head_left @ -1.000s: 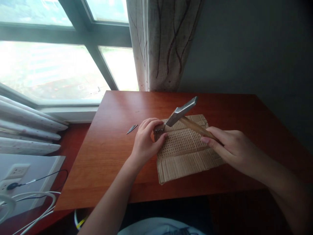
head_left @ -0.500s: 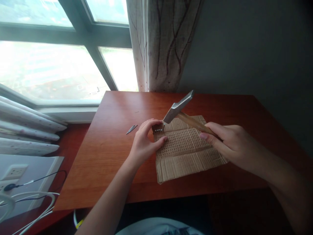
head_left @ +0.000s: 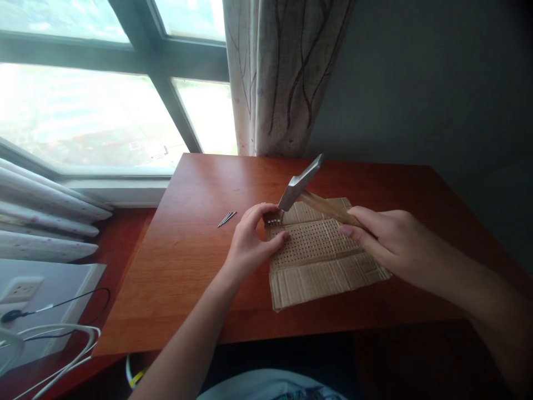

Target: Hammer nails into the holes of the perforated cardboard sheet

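My right hand [head_left: 383, 236] is closed around the wooden handle of a hammer [head_left: 300, 183]. The hammer's metal head is tilted, its lower end right by the fingertips of my left hand [head_left: 254, 236] and over the far left corner of the cardboard. That left hand rests at the left edge of a creased piece of cardboard [head_left: 316, 280], thumb and forefinger spread wide. Rows of small holes cover the cardboard's middle. A short row of nail heads [head_left: 273, 221] shows between my left forefinger and thumb. Any nail under the hammer head is hidden.
Several loose nails [head_left: 227, 219] lie on the wooden table [head_left: 175, 278] left of the cardboard. Behind the table hang a patterned curtain [head_left: 287, 83] and a window. White cables [head_left: 79, 333] and a wall socket [head_left: 23, 289] are at the lower left.
The hammer head has dipped slightly toward the cardboard's far left corner. The whole view has shifted a little; my left hand keeps its place on the cardboard.
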Tool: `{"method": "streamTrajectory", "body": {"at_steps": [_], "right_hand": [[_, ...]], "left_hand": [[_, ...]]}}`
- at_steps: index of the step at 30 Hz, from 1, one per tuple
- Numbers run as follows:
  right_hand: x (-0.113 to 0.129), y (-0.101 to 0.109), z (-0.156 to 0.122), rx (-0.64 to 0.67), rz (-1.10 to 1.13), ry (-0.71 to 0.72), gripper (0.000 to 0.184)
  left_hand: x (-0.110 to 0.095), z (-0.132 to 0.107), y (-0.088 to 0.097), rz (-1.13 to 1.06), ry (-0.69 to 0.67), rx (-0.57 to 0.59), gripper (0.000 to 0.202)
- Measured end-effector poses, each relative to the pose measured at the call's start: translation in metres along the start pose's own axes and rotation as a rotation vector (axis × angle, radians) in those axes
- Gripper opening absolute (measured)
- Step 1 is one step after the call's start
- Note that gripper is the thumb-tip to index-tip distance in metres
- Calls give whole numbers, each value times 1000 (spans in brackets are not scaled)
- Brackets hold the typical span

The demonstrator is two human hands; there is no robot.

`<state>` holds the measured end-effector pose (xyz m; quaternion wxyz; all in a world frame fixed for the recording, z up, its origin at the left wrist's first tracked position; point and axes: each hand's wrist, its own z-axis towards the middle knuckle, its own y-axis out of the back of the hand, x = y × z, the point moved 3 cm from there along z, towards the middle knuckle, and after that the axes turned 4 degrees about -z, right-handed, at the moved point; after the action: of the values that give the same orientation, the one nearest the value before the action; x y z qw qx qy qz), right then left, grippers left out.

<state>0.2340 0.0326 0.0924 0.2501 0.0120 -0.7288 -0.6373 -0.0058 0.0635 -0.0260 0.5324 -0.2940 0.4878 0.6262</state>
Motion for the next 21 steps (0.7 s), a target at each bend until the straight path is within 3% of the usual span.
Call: {"method": "streamTrajectory", "body": {"at_steps": [8, 14, 21], "right_hand": [[3, 6, -1, -17, -8, 2, 36], [2, -3, -1, 43, -38, -34, 37], [8, 6, -3, -18, 15, -1, 40]], "left_hand": [[-2, 0, 0, 25, 29, -3, 45], [-3, -1, -1, 40, 42, -4, 45], [-2, -1, -2, 27, 40, 2, 46]]}}
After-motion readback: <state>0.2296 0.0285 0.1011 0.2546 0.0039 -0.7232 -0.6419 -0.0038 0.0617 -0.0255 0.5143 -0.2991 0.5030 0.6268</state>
